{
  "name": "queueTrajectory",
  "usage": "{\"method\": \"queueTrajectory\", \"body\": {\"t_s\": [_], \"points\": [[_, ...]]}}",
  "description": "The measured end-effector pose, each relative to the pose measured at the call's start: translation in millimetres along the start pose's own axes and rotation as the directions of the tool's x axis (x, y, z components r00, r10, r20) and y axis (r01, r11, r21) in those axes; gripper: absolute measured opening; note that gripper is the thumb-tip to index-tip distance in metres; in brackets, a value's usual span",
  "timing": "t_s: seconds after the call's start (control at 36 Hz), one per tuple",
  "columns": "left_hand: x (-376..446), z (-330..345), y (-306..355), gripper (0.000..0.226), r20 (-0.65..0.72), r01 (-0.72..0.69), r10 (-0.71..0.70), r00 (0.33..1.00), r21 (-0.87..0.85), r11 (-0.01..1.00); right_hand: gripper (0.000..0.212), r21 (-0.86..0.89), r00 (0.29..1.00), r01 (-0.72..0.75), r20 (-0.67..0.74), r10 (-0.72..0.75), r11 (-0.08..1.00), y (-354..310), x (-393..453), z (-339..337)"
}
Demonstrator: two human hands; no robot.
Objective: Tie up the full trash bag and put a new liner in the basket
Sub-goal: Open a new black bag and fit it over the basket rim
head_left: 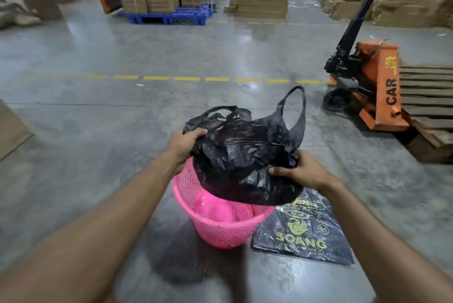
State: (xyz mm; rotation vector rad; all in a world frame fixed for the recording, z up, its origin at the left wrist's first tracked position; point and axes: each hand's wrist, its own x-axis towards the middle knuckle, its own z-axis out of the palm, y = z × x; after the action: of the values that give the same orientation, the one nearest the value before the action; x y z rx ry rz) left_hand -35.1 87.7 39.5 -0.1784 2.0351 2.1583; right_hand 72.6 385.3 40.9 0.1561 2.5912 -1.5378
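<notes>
A black plastic trash bag [245, 153] with two loop handles hangs just above a pink mesh basket [220, 226] that stands on the concrete floor. My left hand [183, 142] grips the bag's upper left side. At the bag's lower right edge, my right hand [297, 170] pinches the plastic. One handle sticks up at the right, the other lies crumpled at the top left. Something pink shows inside the basket under the bag; I cannot tell what it is.
A flat black pack of bags printed "SOANG" [302, 231] lies on the floor right of the basket. An orange pallet jack [375, 87] with wooden pallets [426, 96] stands at the right. Cardboard stacks and a blue pallet [169, 15] fill the background.
</notes>
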Motion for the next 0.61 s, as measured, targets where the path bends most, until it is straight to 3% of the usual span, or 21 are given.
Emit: {"method": "queueTrajectory", "body": {"t_s": [0.08,0.14,0.19,0.25,0.31,0.42,0.53,0.61], "points": [[-8.8,-16.6,11.4,0.026,-0.062,-0.099,0.106,0.992,0.105,0.99,0.092,-0.355,0.994,-0.009,-0.104,-0.03,0.935,17.7,5.9,12.8],[-17.0,-23.7,15.6,0.026,-0.088,-0.151,0.169,0.982,0.178,0.972,0.101,-0.502,0.968,-0.061,-0.241,-0.072,0.863,14.3,7.3,20.0],[-25.4,-28.6,16.8,0.026,-0.077,-0.195,0.216,0.973,0.211,0.958,0.089,-0.456,0.952,-0.086,-0.299,-0.061,0.886,-4.0,4.7,28.9],[-29.1,-29.2,12.3,0.028,-0.07,-0.201,0.227,0.971,0.268,0.942,0.064,-0.359,0.955,-0.067,-0.293,-0.044,0.931,-20.1,6.1,37.9],[-32.4,-30.9,2.5,0.036,-0.065,-0.16,0.194,0.979,0.345,0.925,0.051,-0.332,0.962,-0.052,-0.271,-0.043,0.942,-26.1,13.9,52.4],[-30.7,-36.6,-30.0,0.04,0.024,-0.173,0.189,0.982,0.532,0.829,0.063,-0.253,0.971,-0.114,-0.232,0.054,0.961,-16.2,27.3,84.1],[-31.6,-39.6,-40.3,0.035,0.134,-0.266,0.236,0.962,0.64,0.721,0.063,-0.124,0.976,-0.218,-0.015,0.218,0.968,11.5,41.3,97.6],[-28.7,-41.5,-37.7,0.032,0.238,-0.349,0.255,0.937,0.67,0.656,0.067,-0.174,0.983,-0.186,-0.028,0.184,0.967,3.8,36.9,100.5]]}}
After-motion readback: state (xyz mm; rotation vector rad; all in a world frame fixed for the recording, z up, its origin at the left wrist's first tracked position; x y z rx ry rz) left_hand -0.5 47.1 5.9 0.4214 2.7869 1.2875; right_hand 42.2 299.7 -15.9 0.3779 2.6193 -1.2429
